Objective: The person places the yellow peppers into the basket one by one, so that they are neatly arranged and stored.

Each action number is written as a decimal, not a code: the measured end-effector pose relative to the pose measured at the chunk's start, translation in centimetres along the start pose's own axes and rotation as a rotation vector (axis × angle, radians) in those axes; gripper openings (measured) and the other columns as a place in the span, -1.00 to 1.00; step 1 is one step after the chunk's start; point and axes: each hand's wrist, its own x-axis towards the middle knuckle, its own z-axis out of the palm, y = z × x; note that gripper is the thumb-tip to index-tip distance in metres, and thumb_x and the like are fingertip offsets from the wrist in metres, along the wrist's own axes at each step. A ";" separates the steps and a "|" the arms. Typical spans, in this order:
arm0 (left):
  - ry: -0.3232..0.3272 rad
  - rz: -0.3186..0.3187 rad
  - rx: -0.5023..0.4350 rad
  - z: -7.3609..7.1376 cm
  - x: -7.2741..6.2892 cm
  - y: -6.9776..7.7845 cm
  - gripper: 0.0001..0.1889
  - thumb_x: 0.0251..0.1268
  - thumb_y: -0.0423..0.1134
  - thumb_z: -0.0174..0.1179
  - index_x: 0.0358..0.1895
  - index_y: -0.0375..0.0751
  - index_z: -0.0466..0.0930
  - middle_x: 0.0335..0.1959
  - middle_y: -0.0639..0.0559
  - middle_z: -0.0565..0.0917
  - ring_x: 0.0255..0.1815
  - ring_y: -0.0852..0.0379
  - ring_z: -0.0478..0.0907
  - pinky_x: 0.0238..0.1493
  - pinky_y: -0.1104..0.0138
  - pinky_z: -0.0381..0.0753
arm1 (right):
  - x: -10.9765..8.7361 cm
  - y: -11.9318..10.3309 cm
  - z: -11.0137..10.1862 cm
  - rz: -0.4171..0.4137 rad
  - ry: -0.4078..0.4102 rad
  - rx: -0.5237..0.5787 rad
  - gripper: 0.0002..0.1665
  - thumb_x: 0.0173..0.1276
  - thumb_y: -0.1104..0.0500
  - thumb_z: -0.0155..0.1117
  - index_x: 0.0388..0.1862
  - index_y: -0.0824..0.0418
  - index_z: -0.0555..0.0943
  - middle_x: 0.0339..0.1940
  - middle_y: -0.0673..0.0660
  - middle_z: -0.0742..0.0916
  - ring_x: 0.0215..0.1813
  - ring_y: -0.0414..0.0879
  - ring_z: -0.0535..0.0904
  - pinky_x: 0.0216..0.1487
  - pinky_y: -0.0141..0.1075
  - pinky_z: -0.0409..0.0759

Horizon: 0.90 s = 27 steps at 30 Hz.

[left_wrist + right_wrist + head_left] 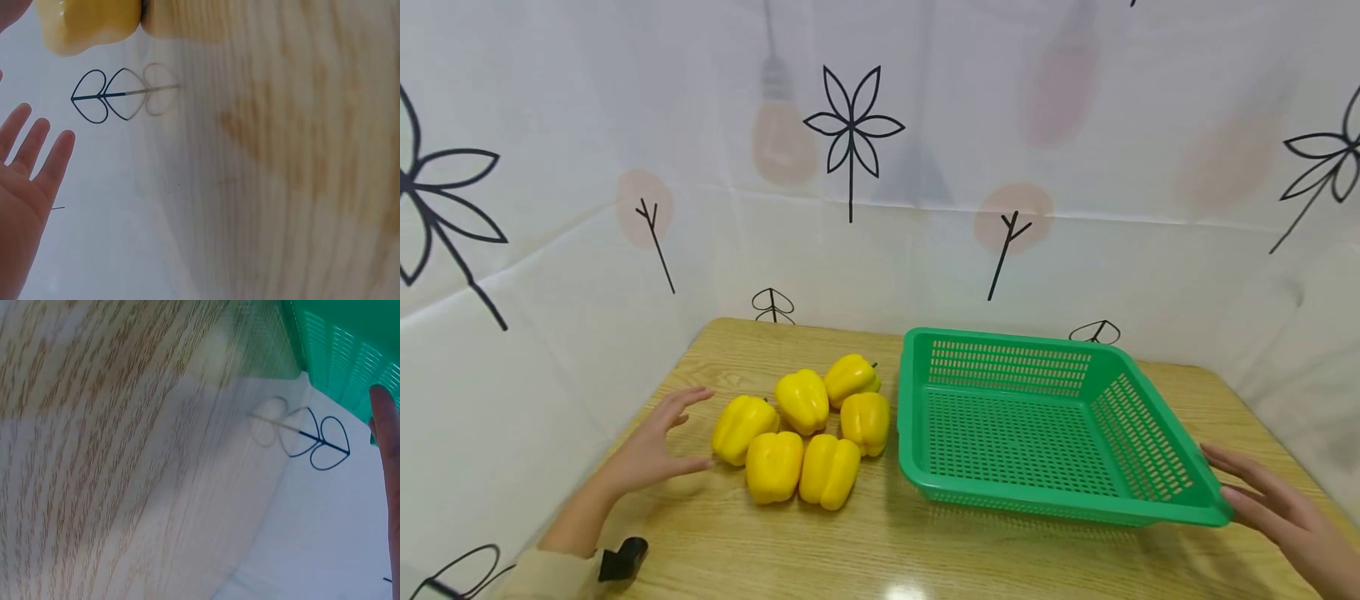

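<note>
Head view: six yellow bell peppers (774, 467) lie in a loose cluster left of centre on the wooden table (760, 554), and a green basket (1022, 493), with nothing in it, stands to their right. The left hand (655, 446), thumb and fingers spread wide and holding nothing, is just left of the leftmost pepper (741, 429); closing from that side would probably nudge this pepper into its neighbours and set the smooth, rounded bodies rolling. The right hand (1273, 508), fingers extended and grasping nothing, lies at the basket's near right corner; a leftward push there could drive the basket into the rightmost pepper (865, 423), just beside its left wall. Left wrist view: the fingers are straight and apart from the pepper at the frame's edge, so a hasty reach might catch it off-centre. Right wrist view: one finger overlaps the basket wall; whether it presses cannot be told, and so light a contact would likely steady the basket poorly.
</note>
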 end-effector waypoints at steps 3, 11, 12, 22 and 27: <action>-0.015 0.006 -0.008 0.1 0.1 0.0 -0.06 -0.18 -0.18 0.52 0.35 -0.21 0.20 0.32 -0.18 0.19 0.29 0.18 0.13 0.06 0.06 0.44 | 0.0 0.0 0.1 0.002 -0.002 0.008 -0.33 0.49 0.39 -0.20 0.50 0.03 0.00 0.16 -0.50 0.24 -0.09 -0.46 0.51 -0.34 -0.40 0.57; -0.052 0.006 -0.075 0.3 0.4 0.1 -0.06 -0.15 -0.23 0.49 0.36 -0.28 0.16 0.32 -0.21 0.17 0.17 -0.17 0.21 -0.03 -0.02 0.49 | -0.1 0.0 0.1 -0.003 -0.031 0.037 -0.33 0.50 0.38 -0.25 0.50 -0.06 0.01 0.19 -0.49 0.22 -0.12 -0.36 0.58 -0.32 -0.40 0.57; -0.060 0.004 -0.086 0.4 0.5 0.0 -0.06 -0.14 -0.23 0.49 0.36 -0.28 0.15 0.32 -0.21 0.16 0.16 -0.19 0.21 -0.03 -0.02 0.49 | -0.1 0.0 0.1 -0.005 -0.036 0.040 -0.33 0.51 0.39 -0.25 0.50 -0.05 0.00 0.19 -0.49 0.22 -0.12 -0.35 0.58 -0.32 -0.40 0.57; -0.114 -0.059 -0.162 0.6 1.1 -0.3 -0.06 -0.11 -0.27 0.47 0.39 -0.24 0.11 0.32 -0.23 0.13 0.19 -0.30 0.17 -0.04 -0.04 0.50 | -0.1 0.5 0.1 -0.028 -0.063 0.112 -0.34 0.51 0.41 -0.30 0.51 0.02 -0.04 0.18 -0.51 0.27 -0.13 -0.31 0.59 -0.31 -0.39 0.59; -0.137 -0.084 -0.199 0.7 1.3 -0.2 -0.06 -0.10 -0.29 0.47 0.40 -0.17 0.10 0.34 -0.22 0.09 0.22 -0.31 0.15 -0.03 -0.02 0.51 | 0.1 1.0 0.1 -0.117 -0.118 0.315 -0.32 0.48 0.49 -0.39 0.50 0.08 -0.02 0.25 -0.38 0.35 -0.07 -0.24 0.60 -0.22 -0.39 0.59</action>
